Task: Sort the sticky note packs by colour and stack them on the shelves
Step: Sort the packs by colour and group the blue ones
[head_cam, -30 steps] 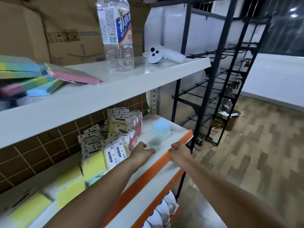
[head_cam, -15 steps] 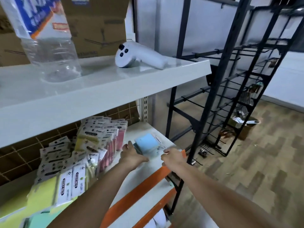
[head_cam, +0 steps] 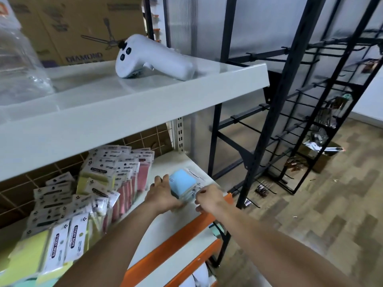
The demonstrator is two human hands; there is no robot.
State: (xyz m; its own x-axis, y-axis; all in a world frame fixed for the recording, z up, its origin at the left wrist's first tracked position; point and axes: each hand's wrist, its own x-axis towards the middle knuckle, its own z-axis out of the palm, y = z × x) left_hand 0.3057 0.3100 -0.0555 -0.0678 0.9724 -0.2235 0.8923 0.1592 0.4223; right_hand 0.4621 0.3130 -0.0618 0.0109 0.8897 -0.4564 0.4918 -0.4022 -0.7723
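A small stack of blue sticky note packs (head_cam: 182, 181) lies at the right end of the middle shelf (head_cam: 165, 226). My left hand (head_cam: 162, 193) presses against the stack's left side and my right hand (head_cam: 208, 197) holds its right side. Further left on the same shelf stand rows of pink packs (head_cam: 138, 179) and yellow packs (head_cam: 94, 177), and more yellow packs (head_cam: 35, 251) lie at the near left.
The top shelf (head_cam: 132, 100) carries a white handheld controller (head_cam: 149, 59) and a clear plastic bottle (head_cam: 18, 67), with cardboard boxes (head_cam: 83, 27) behind. A black wire display rack (head_cam: 300, 121) stands to the right on the wood-pattern floor. The middle shelf has an orange front edge (head_cam: 176, 243).
Both hands reached forward from the shelf's front edge and closed around the blue stack. The view moved closer and to the right.
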